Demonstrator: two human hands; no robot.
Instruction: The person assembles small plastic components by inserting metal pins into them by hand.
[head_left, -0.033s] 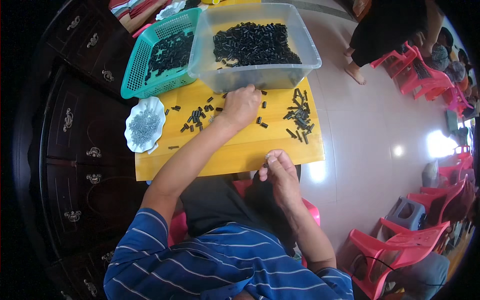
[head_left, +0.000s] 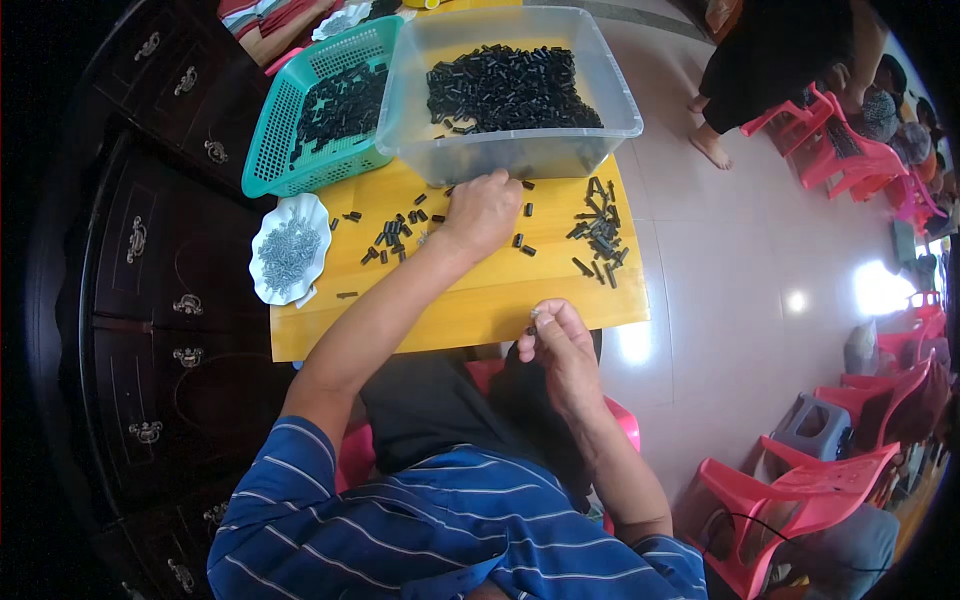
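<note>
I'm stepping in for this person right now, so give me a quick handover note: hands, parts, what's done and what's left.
Left hand: reaching onto the yellow table, resting on loose black parts.
Right hand: at the table's near edge, pinching a small piece; too small to identify.
Parts: sorted-looking pile on the right; clear bin and teal basket hold many more; white dish holds small metal pieces.
Done: cannot tell for sure.
Left: loose parts and the bulk in both containers.

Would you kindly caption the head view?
Left hand on small black parts on yellow table; right hand pinches one.
</note>
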